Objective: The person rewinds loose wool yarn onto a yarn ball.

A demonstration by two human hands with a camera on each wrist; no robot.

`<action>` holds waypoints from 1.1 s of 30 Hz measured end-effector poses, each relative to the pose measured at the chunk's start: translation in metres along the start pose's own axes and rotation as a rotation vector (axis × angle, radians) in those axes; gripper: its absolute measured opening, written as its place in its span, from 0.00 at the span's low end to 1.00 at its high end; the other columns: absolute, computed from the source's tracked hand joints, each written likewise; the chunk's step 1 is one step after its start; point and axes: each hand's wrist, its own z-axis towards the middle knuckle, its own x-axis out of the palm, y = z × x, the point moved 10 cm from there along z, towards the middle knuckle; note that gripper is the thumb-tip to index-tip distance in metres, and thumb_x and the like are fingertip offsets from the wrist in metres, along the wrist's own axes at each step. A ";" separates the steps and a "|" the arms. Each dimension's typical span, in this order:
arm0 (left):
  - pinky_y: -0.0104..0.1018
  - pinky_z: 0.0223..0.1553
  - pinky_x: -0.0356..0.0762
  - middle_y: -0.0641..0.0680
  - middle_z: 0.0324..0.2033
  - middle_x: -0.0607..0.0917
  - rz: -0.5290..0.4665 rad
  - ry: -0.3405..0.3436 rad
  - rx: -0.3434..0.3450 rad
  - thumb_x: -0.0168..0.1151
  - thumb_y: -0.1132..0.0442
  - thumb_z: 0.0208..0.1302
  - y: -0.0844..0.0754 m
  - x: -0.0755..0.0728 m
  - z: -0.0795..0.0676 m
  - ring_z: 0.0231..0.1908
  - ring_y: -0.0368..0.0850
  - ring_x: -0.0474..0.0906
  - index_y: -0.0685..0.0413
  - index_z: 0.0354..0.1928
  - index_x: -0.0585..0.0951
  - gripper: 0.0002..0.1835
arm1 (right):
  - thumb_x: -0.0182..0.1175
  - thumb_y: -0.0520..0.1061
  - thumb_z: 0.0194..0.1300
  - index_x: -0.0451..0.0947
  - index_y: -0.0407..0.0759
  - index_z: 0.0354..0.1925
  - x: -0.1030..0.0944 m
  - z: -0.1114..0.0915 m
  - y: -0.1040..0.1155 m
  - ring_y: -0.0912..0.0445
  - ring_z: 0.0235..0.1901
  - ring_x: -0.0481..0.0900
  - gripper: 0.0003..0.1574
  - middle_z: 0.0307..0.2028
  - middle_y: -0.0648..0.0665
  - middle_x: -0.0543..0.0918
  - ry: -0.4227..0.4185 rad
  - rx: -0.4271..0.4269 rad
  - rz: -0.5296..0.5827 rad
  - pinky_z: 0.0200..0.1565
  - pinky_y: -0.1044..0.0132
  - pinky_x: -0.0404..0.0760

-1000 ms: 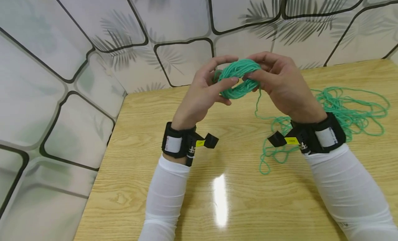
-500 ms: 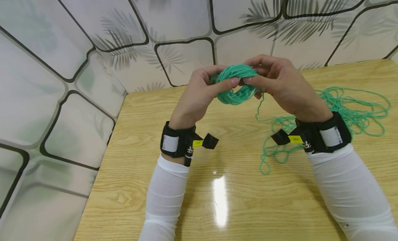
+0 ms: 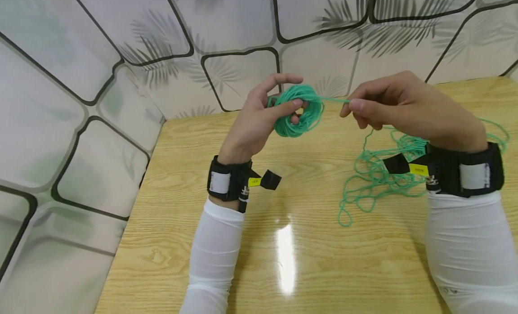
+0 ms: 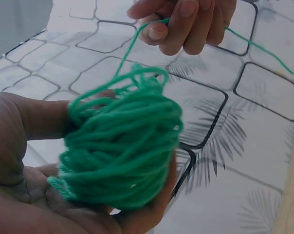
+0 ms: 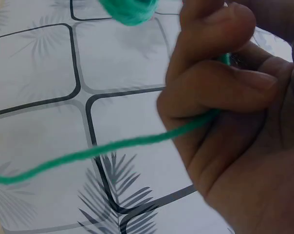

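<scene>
A wound bundle of green yarn [image 3: 292, 125] is held in my left hand [image 3: 255, 120], thumb on the near side and fingers round it. In the left wrist view the bundle [image 4: 122, 146] fills the palm, its strands wrapped many times. My right hand [image 3: 408, 107] stands off to the right and pinches a single green strand [image 3: 333, 100], which runs straight across to the bundle. In the right wrist view the strand [image 5: 122, 145] passes between the curled fingers and leaves toward the left edge.
Loose green yarn [image 3: 376, 174] lies tangled on the wooden table [image 3: 182, 242], below and behind the right hand. A patterned wall [image 3: 243, 26] rises behind the table's far edge, and another wall panel [image 3: 60, 147] stands at the left.
My right hand has moved from the bundle out to the right, drawing a strand with it. The left hand stays nearly in place and still holds the bundle.
</scene>
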 end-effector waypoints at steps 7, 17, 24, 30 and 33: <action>0.32 0.25 0.65 0.61 0.34 0.80 -0.139 0.148 0.029 0.55 0.69 0.62 -0.005 0.009 -0.004 0.22 0.45 0.64 0.62 0.56 0.69 0.19 | 0.49 0.37 0.67 0.77 0.32 0.40 -0.011 0.004 0.009 0.51 0.27 0.66 0.11 0.25 0.38 0.70 -0.139 -0.100 0.170 0.28 0.64 0.68; 0.34 0.35 0.72 0.56 0.27 0.78 -0.470 0.261 0.035 0.50 0.72 0.62 -0.011 0.025 -0.007 0.29 0.45 0.74 0.60 0.59 0.63 0.23 | 0.49 0.42 0.68 0.78 0.37 0.40 0.007 0.017 -0.006 0.51 0.25 0.66 0.12 0.26 0.40 0.70 -0.069 -0.074 0.126 0.27 0.62 0.67; 0.35 0.38 0.74 0.59 0.30 0.78 -0.581 0.249 0.078 0.50 0.75 0.59 -0.016 0.027 -0.004 0.30 0.49 0.76 0.58 0.60 0.62 0.26 | 0.49 0.43 0.69 0.76 0.39 0.36 0.016 0.022 -0.010 0.52 0.24 0.66 0.11 0.26 0.39 0.72 -0.026 -0.080 0.095 0.25 0.61 0.66; 0.41 0.35 0.77 0.64 0.51 0.73 -0.708 0.344 0.112 0.47 0.77 0.58 -0.025 0.039 -0.005 0.37 0.54 0.79 0.49 0.65 0.60 0.32 | 0.48 0.44 0.69 0.76 0.40 0.36 0.023 0.025 -0.008 0.52 0.23 0.67 0.11 0.25 0.39 0.72 -0.019 -0.098 0.102 0.25 0.60 0.67; 0.50 0.40 0.75 0.65 0.61 0.64 -0.756 0.393 0.147 0.51 0.74 0.59 -0.031 0.044 -0.006 0.43 0.58 0.77 0.43 0.68 0.57 0.36 | 0.49 0.43 0.68 0.78 0.40 0.41 0.032 0.028 -0.007 0.52 0.23 0.68 0.11 0.25 0.39 0.74 -0.001 -0.104 0.103 0.25 0.61 0.69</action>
